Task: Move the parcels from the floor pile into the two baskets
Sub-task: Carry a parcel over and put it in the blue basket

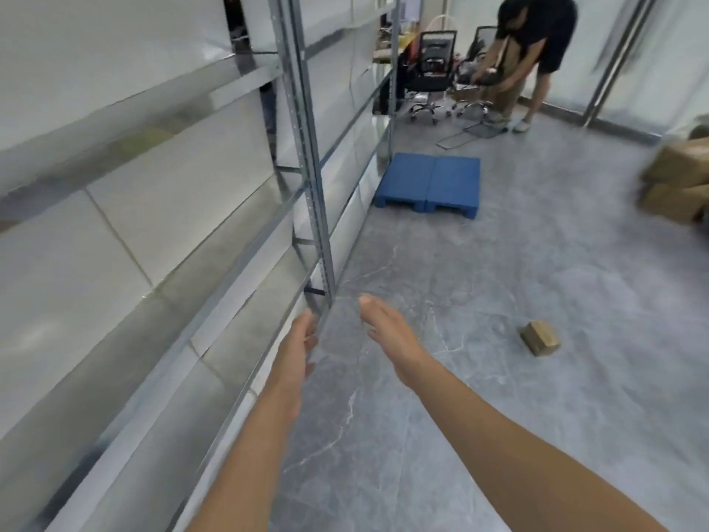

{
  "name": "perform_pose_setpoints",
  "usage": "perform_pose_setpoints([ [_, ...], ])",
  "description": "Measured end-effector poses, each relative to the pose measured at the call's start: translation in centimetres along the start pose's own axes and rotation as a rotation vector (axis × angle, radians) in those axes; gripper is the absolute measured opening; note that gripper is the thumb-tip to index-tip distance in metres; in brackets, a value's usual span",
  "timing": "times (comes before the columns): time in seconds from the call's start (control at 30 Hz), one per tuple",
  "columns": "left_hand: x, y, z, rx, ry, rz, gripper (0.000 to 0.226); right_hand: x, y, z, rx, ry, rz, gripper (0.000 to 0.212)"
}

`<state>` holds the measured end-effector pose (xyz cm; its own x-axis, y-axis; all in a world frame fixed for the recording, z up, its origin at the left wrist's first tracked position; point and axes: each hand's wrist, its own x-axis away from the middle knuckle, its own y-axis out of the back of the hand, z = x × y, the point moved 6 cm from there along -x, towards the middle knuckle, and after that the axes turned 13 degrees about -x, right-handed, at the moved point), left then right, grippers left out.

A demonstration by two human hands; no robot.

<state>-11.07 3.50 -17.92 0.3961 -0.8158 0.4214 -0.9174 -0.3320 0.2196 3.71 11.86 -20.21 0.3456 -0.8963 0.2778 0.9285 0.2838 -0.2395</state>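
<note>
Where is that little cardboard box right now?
The small box lies alone on the grey floor, right of the open right hand and nearer than the blue pallet.

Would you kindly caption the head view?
Empty left hand and right hand reach forward beside metal shelving; small cardboard parcel on floor.

I am viewing an evenly bright, diffusely lit scene; shadows are lying faint and soft on the floor (498, 301). Wide-angle distortion is bending the shelving rack (307, 178) into curves toward the left edge. Motion blur is smearing the cardboard boxes (679, 186) at the right edge, and pale glare is washing the shelf panels.
</note>
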Motion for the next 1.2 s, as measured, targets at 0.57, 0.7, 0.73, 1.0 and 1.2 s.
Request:
perform_pose_setpoints([
  [0.57,-0.4,-25.2,0.2,-0.357,-0.032,0.644,0.055,11.3,23.9,-1.0,-0.191,0.007,-0.699,0.052],
  [0.7,-1.4,-31.7,-0.3,-0.435,-0.034,0.696,0.056,11.0,30.4,-1.8,-0.265,-0.002,-0.776,0.053],
  [0.73,-1.9,-33.6,-0.6,-0.456,-0.033,0.707,0.057,10.6,32.4,-1.9,-0.278,-0.009,-0.796,0.054],
  [1.0,-5.6,-47.5,-3.1,-0.559,0.017,0.746,0.061,7.3,46.4,-1.9,-0.399,-0.082,-0.835,0.059],
  [1.2,-7.3,-55.6,-4.9,-0.611,0.046,0.785,0.064,4.7,53.1,-1.4,-0.422,-0.138,-0.850,0.059],
])
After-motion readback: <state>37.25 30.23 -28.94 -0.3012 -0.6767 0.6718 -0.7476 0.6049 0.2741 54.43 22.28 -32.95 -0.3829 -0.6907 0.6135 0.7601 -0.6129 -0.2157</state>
